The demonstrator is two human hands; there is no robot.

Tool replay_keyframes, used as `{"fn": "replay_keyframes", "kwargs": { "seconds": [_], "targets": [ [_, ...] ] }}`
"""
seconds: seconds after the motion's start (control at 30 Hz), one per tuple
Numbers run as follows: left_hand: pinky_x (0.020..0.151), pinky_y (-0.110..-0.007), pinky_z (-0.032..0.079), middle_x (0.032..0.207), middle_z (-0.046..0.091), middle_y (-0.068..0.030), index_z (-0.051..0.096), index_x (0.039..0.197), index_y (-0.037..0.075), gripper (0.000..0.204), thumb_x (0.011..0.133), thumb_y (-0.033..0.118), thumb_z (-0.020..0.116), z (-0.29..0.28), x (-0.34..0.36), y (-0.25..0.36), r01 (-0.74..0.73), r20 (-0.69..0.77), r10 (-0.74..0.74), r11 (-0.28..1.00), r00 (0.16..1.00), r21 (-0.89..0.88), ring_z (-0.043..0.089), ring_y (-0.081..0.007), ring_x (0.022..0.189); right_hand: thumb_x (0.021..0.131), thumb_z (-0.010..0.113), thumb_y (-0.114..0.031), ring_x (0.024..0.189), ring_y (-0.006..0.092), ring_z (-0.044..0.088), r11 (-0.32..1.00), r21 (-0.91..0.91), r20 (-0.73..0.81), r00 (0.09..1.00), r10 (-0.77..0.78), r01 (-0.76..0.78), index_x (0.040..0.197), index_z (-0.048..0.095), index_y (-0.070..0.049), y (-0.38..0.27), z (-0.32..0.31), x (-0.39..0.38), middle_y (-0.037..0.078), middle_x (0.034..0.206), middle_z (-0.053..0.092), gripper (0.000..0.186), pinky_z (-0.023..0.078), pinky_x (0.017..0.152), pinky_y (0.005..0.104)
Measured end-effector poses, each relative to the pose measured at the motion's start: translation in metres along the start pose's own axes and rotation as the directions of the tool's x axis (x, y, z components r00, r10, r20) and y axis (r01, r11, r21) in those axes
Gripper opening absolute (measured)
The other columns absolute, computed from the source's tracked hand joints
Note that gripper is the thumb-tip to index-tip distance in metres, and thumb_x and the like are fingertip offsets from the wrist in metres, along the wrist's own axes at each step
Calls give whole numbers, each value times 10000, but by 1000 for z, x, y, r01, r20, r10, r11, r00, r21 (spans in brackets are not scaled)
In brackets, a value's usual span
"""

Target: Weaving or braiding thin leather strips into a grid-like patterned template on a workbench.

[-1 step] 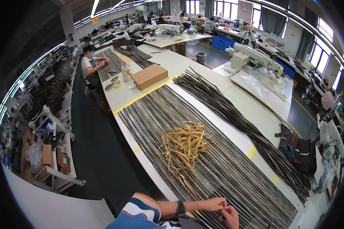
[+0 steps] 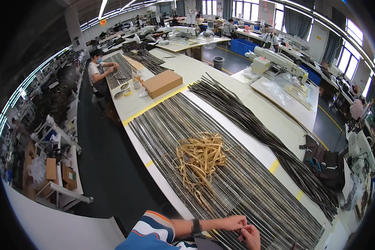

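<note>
Farthest left, a masked co-worker point(image 2: 98, 75) sat at the left edge of the tabletop point(image 2: 185, 71), toward its far end, both hands over dark strips there. Nearer along that edge lay rolls of tape point(image 2: 128, 93), and just right of them a closed cardboard box point(image 2: 162, 83). A yellow line point(image 2: 154, 106) crossed the tabletop in front of the box.

From that line toward the near end, long dark strips point(image 2: 246, 175) lay flat, side by side, close to the left edge. On top of them, about midway along, rested a tangled heap of tan bands point(image 2: 202, 152), its loose ends trailing toward the near end.

Past a striped sleeve point(image 2: 154, 227) and a black wristband point(image 2: 196, 226), the left hand point(image 2: 235, 223) was over the strips near the tabletop's near end, fingers curled inward. The right hand point(image 2: 251, 236) met it there, fingertips bent toward the left's. Whether either pinched anything could not be told.

Farther right, a loose bundle of dark strips point(image 2: 262, 133) ran lengthwise, and a black bag point(image 2: 326, 164) lay by the right edge.
</note>
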State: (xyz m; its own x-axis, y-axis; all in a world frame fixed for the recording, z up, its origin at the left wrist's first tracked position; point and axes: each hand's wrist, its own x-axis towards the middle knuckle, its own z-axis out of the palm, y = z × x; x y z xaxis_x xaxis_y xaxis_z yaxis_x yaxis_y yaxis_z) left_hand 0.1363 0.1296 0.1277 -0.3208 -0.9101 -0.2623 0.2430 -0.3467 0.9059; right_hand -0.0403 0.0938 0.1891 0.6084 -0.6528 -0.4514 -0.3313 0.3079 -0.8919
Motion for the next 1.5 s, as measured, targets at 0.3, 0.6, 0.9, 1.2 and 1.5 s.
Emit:
{"fn": "replay_keyframes", "kwargs": {
  "seconds": [0.3,0.6,0.9,1.2,1.5],
  "targets": [
    [674,-314,450,889,551,-75,504,1096,12,235,940,186,475,1,-14,22,23,16,-25,987,1000,160,528,-151,772,901,585,-174,516,44,442,994,-89,40,997,71,-67,930,630,-20,-9,1,-7,-37,645,518,163,344,463,181],
    [636,-233,451,808,562,-17,516,1132,11,304,883,167,597,-2,-23,44,42,10,-44,981,999,187,530,-82,727,875,618,-150,632,80,560,998,26,84,995,53,-56,898,619,6,3,-7,5,23,766,616,158,463,579,224],
    [590,-220,467,773,550,-16,534,1072,-18,285,800,-15,620,2,-34,62,138,-141,-128,988,982,63,556,-99,648,838,625,-177,653,102,578,992,78,133,985,-112,102,904,615,13,0,-7,9,43,737,614,202,469,582,263],
    [567,-231,455,745,535,-40,517,1052,-35,279,791,-26,612,10,-35,71,166,-192,-150,984,970,70,537,-108,606,830,625,-182,612,90,551,988,110,160,979,-128,111,874,620,-1,-1,-5,5,26,696,600,187,441,549,257],
    [586,-246,481,747,538,-50,508,1046,-35,242,815,-25,576,5,-34,65,120,-230,-104,991,968,59,542,-124,604,831,628,-182,539,79,518,982,157,160,979,-127,102,848,614,-7,-3,-6,6,17,670,576,177,416,473,253]
  ]
}}
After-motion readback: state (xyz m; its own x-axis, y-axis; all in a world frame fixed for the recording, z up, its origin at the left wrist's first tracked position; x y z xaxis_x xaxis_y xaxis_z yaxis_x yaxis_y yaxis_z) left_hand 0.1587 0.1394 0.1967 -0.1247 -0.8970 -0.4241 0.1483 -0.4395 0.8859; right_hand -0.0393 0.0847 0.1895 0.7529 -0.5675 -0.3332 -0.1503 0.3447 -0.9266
